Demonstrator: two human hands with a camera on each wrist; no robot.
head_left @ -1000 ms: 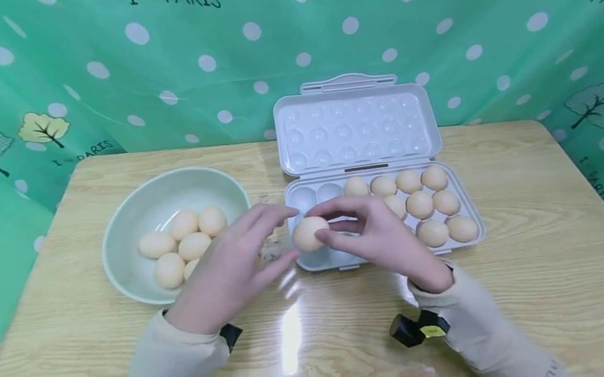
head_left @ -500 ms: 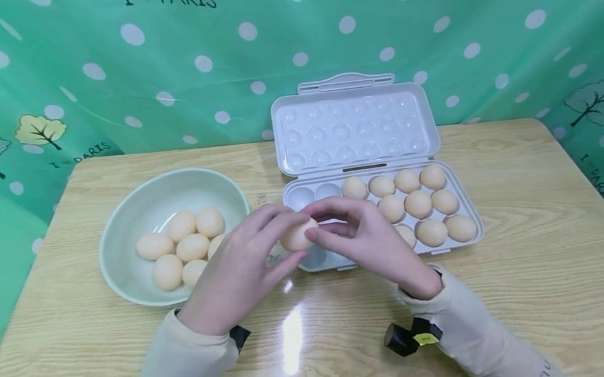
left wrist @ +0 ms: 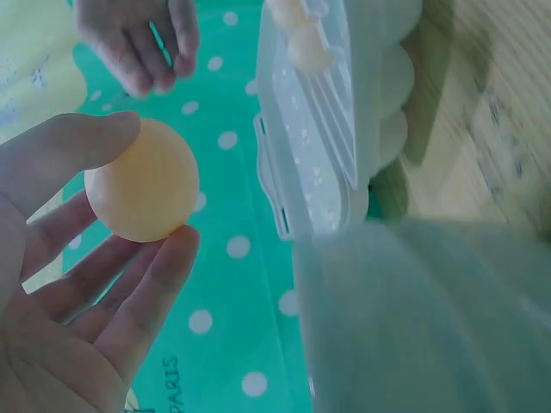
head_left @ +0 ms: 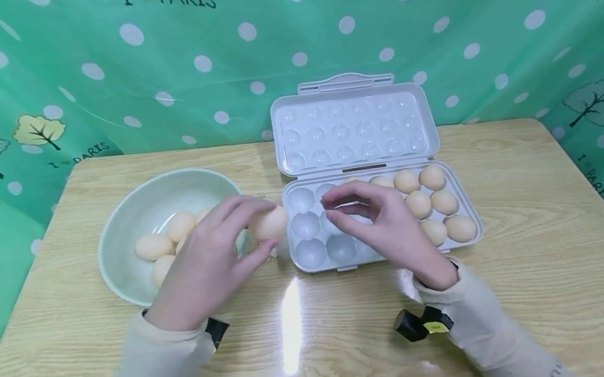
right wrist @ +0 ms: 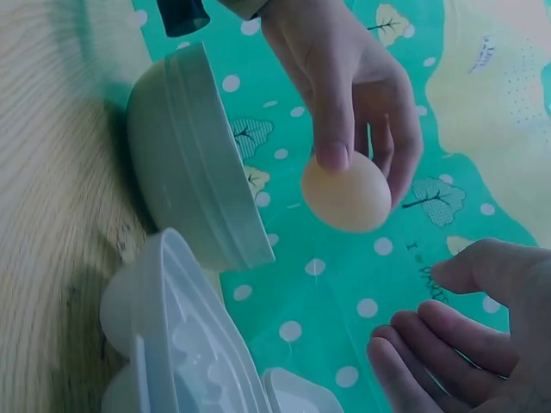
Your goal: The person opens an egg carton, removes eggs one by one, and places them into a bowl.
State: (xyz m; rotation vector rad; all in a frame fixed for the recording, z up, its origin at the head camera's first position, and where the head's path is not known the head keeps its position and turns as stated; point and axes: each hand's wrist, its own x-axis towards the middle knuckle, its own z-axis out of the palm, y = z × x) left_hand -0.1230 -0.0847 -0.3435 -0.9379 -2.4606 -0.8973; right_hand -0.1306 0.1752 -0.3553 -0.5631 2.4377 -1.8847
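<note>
My left hand [head_left: 211, 261] pinches an egg [head_left: 268, 223] between thumb and fingers, above the gap between bowl and carton. In the left wrist view that egg [left wrist: 143, 181] is plainly gripped, its pale shell whole. The right hand [head_left: 383, 222] is over the egg carton [head_left: 312, 263], fingers loosely bent with nothing between them; the right wrist view shows its thumb apart from the fingers. Several eggs [head_left: 444, 202] fill cups on the carton's right side, while cups on its left are bare. Beneath the left hand, the pale green bowl [head_left: 114, 239] holds several more eggs [head_left: 154, 247], partly hidden.
The carton's lid [head_left: 353, 124] stands open at the back, leaning toward a green dotted curtain [head_left: 210, 98]. Bowl and carton sit side by side on a wooden table [head_left: 333, 337]. A black wrist camera [head_left: 410, 325] hangs by the right sleeve.
The egg has passed from the right hand to the left. The left hand has drawn left toward the bowl with it; the right hand has let go and moved slightly right.
</note>
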